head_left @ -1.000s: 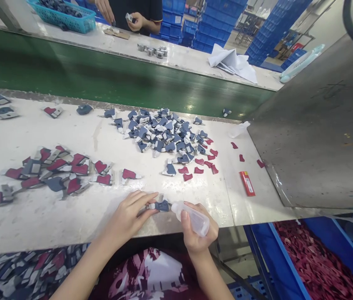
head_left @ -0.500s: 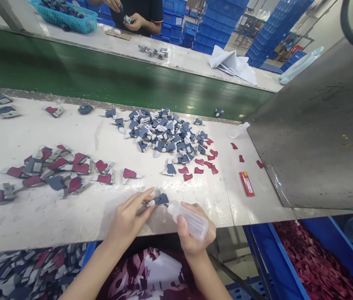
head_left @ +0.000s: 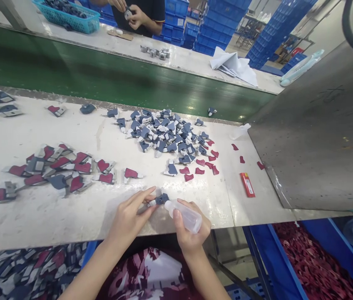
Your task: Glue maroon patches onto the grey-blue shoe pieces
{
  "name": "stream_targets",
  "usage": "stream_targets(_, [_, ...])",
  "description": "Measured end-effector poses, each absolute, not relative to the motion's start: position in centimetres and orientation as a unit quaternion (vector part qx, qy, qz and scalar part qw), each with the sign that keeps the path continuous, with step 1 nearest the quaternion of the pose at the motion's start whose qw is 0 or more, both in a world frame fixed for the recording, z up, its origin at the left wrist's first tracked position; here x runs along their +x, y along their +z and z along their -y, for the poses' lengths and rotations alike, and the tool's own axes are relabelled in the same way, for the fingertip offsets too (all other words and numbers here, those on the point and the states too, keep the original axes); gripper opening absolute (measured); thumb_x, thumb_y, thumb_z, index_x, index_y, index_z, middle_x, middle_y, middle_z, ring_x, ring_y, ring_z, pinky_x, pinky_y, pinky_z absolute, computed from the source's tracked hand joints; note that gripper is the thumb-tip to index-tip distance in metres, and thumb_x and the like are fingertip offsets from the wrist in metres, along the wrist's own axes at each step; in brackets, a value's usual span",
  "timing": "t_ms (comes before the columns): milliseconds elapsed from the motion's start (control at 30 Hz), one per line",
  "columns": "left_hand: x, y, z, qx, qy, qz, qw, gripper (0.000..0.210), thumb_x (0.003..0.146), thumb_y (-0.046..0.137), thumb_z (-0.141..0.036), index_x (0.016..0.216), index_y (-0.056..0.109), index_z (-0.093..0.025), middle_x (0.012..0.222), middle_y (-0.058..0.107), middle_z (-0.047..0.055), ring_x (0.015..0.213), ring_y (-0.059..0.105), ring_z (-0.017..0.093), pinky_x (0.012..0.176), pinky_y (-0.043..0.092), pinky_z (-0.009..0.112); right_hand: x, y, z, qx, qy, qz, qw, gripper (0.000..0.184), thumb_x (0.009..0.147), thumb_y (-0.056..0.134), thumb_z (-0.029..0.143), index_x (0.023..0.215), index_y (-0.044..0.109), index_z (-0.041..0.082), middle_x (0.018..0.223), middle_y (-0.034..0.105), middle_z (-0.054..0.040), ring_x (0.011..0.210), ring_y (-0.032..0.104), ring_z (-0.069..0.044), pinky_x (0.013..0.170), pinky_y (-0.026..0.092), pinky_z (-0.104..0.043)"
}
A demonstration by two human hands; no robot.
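Between the thumb and fingers of my left hand [head_left: 132, 212] is a small dark blue and white plastic part [head_left: 162, 199], held just above the table near its front edge. My right hand [head_left: 195, 231] is wrapped around a clear squeeze bottle [head_left: 185, 216], tilted so its nozzle end meets the blue part; the tip itself is hidden. Beyond my hands lies a heap of blue and white parts [head_left: 167, 133]. Several loose red pieces [head_left: 199, 171] are scattered at its right side. To the left sits a group of parts with red faces [head_left: 83, 167].
A red and white small box [head_left: 247, 185] lies right of my hands, before a grey metal panel [head_left: 320, 125]. Past the table runs a green conveyor belt [head_left: 101, 79]. Below are a blue bin of red pieces [head_left: 289, 262] and, at left, more parts [head_left: 29, 271]. Across, a person handles a part [head_left: 128, 13].
My right hand has moved the bottle slightly left, bringing its nozzle end onto the blue part. A part on the green belt has shifted left. The person opposite has brought both hands together.
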State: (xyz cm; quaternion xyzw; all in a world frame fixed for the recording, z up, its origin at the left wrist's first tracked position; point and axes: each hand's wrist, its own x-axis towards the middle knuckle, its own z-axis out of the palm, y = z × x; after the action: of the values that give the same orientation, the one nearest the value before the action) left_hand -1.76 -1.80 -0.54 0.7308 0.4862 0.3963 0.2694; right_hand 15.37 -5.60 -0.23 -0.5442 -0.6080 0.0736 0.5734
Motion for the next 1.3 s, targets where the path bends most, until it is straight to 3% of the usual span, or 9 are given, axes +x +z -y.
stream_targets(200, [-1.8,-0.6,1.7,0.731,0.393,-0.487,0.274,0.038,0.091,0.065,-0.031,0.128,0.060,-0.023,0.095,0.075,0.002,0.083,0.074,0.016,0.079,0.062,0.027,15.4,-0.2,5.6,-0.529,0.089,0.621,0.572,0.026,0.083,0.069,0.014,0.108,0.067,0.017,0.083,0.073,-0.0082,0.066,0.068,-0.019,0.056,0.057,-0.032])
stream_targets(567, [-1.8,-0.6,2.1,0.720,0.382,-0.499,0.293,0.044,0.090,0.066,-0.026,0.133,0.058,-0.026,0.097,0.074,0.001,0.086,0.073,0.016,0.078,0.063,0.027,15.7,0.1,6.1,-0.556,0.142,0.582,0.576,0.018,0.086,0.063,0.011,0.100,0.070,0.018,0.080,0.071,-0.0060,0.065,0.067,-0.018,0.058,0.055,-0.030])
stream_targets(967, [-1.6,-0.6,1.9,0.737,0.391,-0.489,0.255,0.047,0.088,0.069,-0.021,0.133,0.057,-0.025,0.095,0.074,0.000,0.083,0.072,0.014,0.080,0.061,0.024,15.8,-0.9,6.7,-0.628,0.091,0.468,0.615,0.011,0.089,0.064,0.022,0.084,0.071,0.015,0.071,0.069,-0.0067,0.062,0.067,-0.021,0.056,0.054,-0.033])
stream_targets(1300, [-1.7,-0.5,1.9,0.735,0.391,-0.492,0.253,0.046,0.087,0.069,-0.022,0.132,0.058,-0.024,0.094,0.075,0.000,0.085,0.073,0.015,0.082,0.061,0.024,15.6,-1.3,6.5,-0.647,0.094,0.449,0.609,0.014,0.089,0.066,0.027,0.091,0.073,0.015,0.080,0.073,-0.0095,0.071,0.072,-0.024,0.062,0.058,-0.035])
